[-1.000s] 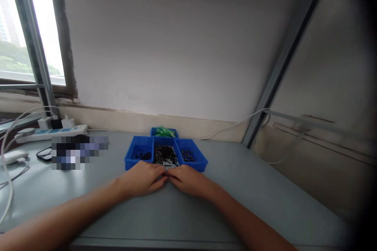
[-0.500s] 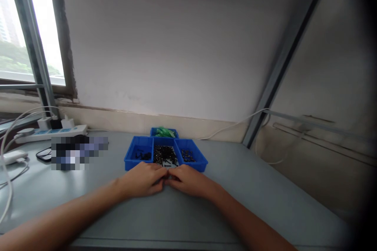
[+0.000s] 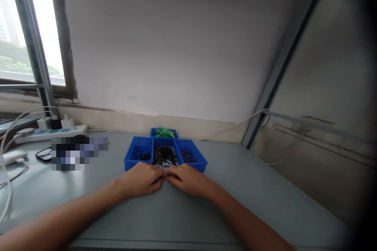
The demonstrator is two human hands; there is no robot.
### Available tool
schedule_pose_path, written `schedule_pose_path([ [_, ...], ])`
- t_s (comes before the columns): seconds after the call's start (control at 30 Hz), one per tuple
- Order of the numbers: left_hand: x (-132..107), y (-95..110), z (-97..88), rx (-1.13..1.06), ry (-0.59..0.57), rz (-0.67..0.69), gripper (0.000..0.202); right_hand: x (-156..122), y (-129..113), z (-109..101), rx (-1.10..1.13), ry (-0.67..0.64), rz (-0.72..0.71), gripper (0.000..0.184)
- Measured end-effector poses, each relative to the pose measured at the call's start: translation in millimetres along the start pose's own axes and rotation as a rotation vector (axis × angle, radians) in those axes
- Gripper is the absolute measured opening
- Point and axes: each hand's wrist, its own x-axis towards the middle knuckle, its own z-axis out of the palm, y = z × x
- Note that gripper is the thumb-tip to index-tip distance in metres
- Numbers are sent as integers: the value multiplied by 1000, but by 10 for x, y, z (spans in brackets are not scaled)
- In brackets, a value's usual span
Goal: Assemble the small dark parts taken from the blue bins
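Observation:
My left hand (image 3: 141, 179) and my right hand (image 3: 188, 179) rest side by side on the grey table (image 3: 182, 219), fingertips meeting just in front of the blue trays. Both have their fingers curled in a pinch around something small and dark that I cannot make out. Right behind them stand three blue trays in a row: the left tray (image 3: 131, 160) with a few dark parts, the middle tray (image 3: 164, 141) heaped with small dark screws, the right tray (image 3: 200, 160) with some dark pieces. A fourth blue tray (image 3: 153, 131) behind holds green parts.
A white power strip (image 3: 50, 132) with plugs and cables lies at the far left under the window. A dark flat object (image 3: 44, 154) and a blurred patch sit left of the trays. A white cable (image 3: 232, 125) runs along the wall. The table's right edge meets a slanted metal post (image 3: 279, 66).
Both hands have stayed in place with fingertips together; the fingers shifted slightly, and the view has barely moved.

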Motion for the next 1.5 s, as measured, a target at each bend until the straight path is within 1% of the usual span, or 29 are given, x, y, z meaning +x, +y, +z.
schedule_pose_path([
  [0.13, -4, -4, -1, 31, -19, -8, 13, 6, 4, -6, -10, -1, 7, 23],
  [0.23, -3, 7, -27, 31, -20, -6, 11, 17, 9, 7, 7, -29, -24, 23],
  [0.37, -3, 30, -61, -12, -1, 53, 13, 28, 17, 50, -3, -44, -77, 22],
  [0.47, -3, 42, -68, -29, 22, 113, 15, 35, 23, 79, -36, -34, -92, 21],
  [0.53, -3, 44, -66, -26, 26, 124, 15, 39, 26, 87, -40, -34, -98, 20],
  [0.67, -4, 34, -55, -7, 11, 95, 11, 36, 27, 63, -12, -37, -83, 22],
  [0.83, -10, 14, -26, 50, -38, 16, 11, 12, 10, -1, -8, -7, 4, 18],
  [0.9, -8, 6, -17, 57, -59, 1, 11, 5, -3, -14, 28, 9, 24, 16],
  [1.1, -7, 2, -7, 18, -59, 28, 11, -3, -52, -14, 223, -7, 18, 7],
  [1.23, -10, 8, -10, 2, -62, 39, 10, -3, -51, -8, 291, -31, 11, 5],
  [1.37, -9, 5, -12, 4, -69, 26, 10, 0, -16, 4, 292, -8, 9, 5],
  [1.5, -10, 3, -16, 32, -56, 23, 10, 5, 24, 7, 203, 0, 17, 9],
])
